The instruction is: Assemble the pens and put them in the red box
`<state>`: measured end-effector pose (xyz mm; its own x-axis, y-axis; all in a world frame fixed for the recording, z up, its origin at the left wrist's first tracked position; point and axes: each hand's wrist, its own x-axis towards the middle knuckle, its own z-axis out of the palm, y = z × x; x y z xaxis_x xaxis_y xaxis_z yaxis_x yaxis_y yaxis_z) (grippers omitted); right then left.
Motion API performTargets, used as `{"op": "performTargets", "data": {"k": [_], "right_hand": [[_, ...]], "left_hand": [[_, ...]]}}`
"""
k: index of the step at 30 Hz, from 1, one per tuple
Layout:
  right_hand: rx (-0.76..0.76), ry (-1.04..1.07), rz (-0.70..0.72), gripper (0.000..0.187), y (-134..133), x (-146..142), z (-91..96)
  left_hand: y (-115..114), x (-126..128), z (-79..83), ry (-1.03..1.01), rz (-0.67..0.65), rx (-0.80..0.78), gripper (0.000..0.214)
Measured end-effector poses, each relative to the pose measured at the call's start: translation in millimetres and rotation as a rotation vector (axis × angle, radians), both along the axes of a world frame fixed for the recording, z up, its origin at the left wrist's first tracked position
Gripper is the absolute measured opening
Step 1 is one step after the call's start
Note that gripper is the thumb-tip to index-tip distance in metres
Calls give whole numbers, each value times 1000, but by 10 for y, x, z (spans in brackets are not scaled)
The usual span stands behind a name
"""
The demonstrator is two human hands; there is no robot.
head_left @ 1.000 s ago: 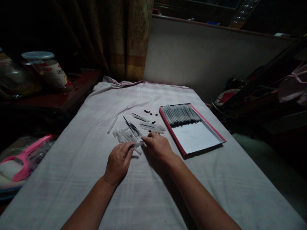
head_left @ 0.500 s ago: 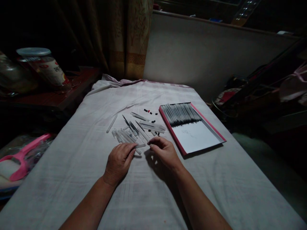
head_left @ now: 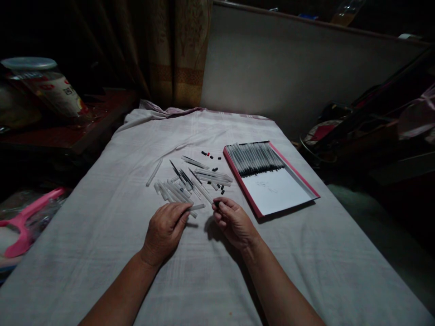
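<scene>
Between the thumb and fingers of my left hand [head_left: 166, 230] is a clear pen barrel [head_left: 197, 207], its free end pointing right. My right hand [head_left: 235, 222] pinches a small black pen plug [head_left: 217, 204] just right of that end, with a gap between the two. Loose clear pen barrels [head_left: 171, 191] lie just beyond my left hand. Dark ink refills [head_left: 176, 168] are scattered among them. Several small black plugs [head_left: 222, 186] and one red plug [head_left: 208, 154] sit on the cloth farther off.
A shallow pink-edged box [head_left: 242, 188] at the right holds a row of assembled pens [head_left: 256, 159] at its far end. White cloth [head_left: 190, 280] covers the table. At left are a lidded jar [head_left: 50, 88] on a dark red side table and a pink handled object [head_left: 25, 228].
My right hand has turned, so its fingers now show a black plug. My left hand keeps the barrel in nearly the same place. The whole view has shifted slightly.
</scene>
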<state>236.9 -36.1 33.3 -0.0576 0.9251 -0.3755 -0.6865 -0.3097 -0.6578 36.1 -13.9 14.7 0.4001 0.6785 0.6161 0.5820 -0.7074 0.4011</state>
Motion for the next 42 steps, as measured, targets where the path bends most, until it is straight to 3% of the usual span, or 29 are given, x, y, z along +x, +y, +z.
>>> {"op": "performTargets", "data": {"k": [9,16,28,35,39,42], "right_hand": [[16,16,9,32,4,13,-21],[64,-255,51,33,-20,-6,-71],[232,-605,-100,20,-19,-98,-69],[295,-679,-46,14,-46,-122,-79],[351,-890,3,9,-54,-59,-98],[407,-1058,32,17,-56,1,-107]], "left_hand": [[3,-10,-24,9,0,-37,20],[0,-10,-17,11,-15,-45,19],[-25,21,-18,0,-35,-45,20],[-30,18,-25,25,-34,-60,20],[-24,15,-26,67,-41,-24,20],[-27,17,-27,94,-50,-14,19]]}}
